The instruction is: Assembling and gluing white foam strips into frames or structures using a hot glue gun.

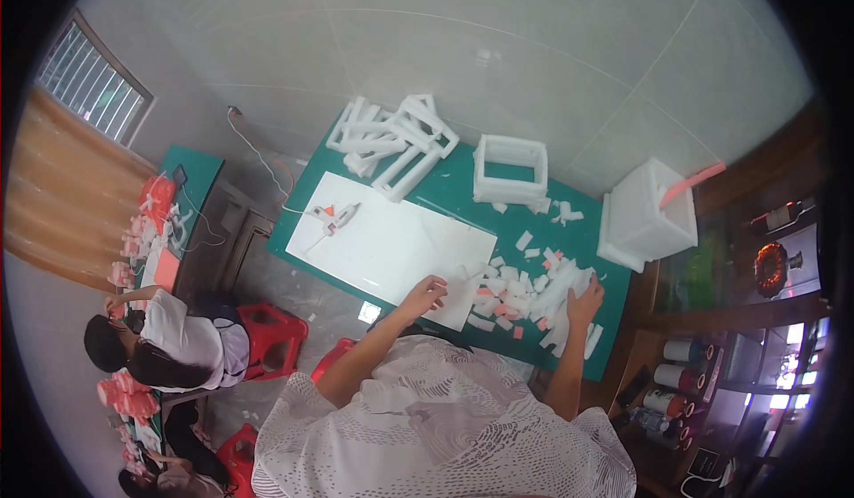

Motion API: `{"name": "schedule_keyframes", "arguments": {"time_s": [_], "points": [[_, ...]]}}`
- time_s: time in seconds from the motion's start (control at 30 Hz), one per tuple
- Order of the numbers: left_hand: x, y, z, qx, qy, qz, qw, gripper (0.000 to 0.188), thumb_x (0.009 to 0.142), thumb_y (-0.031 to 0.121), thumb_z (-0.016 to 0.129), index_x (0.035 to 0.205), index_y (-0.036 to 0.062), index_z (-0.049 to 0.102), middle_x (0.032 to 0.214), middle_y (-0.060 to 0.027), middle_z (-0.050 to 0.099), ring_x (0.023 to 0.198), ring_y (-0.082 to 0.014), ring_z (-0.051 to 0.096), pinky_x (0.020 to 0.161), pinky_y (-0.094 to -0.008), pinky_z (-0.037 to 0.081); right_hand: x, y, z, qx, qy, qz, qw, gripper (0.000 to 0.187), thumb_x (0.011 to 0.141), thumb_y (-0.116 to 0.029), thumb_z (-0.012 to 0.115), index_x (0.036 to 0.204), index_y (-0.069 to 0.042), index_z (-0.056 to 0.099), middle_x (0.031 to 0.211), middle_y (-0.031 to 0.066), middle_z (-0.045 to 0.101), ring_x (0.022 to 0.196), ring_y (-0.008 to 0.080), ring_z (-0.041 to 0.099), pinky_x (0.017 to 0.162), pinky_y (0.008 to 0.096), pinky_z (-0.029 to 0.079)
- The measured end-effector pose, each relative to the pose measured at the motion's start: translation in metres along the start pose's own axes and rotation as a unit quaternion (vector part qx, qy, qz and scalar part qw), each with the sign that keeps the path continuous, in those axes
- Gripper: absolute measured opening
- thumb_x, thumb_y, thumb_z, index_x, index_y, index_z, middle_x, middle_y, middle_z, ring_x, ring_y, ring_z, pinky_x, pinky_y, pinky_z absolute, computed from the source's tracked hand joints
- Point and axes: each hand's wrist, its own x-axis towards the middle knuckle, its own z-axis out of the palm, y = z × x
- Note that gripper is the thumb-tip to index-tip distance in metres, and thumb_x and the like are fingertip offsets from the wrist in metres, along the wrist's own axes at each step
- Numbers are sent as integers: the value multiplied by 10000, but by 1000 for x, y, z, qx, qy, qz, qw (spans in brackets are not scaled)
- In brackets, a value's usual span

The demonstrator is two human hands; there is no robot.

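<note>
My left hand point(424, 297) hovers over the near edge of a white board point(400, 249), its fingers loosely bent and apart with nothing in them. My right hand point(584, 303) lies at the right side of a loose heap of small white and pink foam pieces point(511, 289), touching white pieces with thumb and fingers apart. A hot glue gun point(336, 220) rests on the left part of the board. The board lies on a green tabletop point(445, 197).
White foam frames point(391, 137) are piled at the far left of the table. An open box-shaped foam frame point(511, 170) stands at the back; a white foam box point(649, 218) with a pink strip stands right. Shelves point(676, 382) flank the right. Two people sit at another table, left, near red stools point(271, 342).
</note>
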Motion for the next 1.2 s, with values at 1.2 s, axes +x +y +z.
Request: {"name": "schedule_keyframes", "arguments": {"time_s": [1.2], "points": [[157, 187, -328, 719, 210, 342, 567, 268, 700, 23, 549, 957, 91, 583, 909, -92, 569, 947, -276, 501, 789, -419, 378, -186, -299, 52, 138, -98, -37, 985, 491, 754, -118, 622, 1214, -45, 465, 1084, 199, 501, 879, 326, 545, 742, 371, 477]]}}
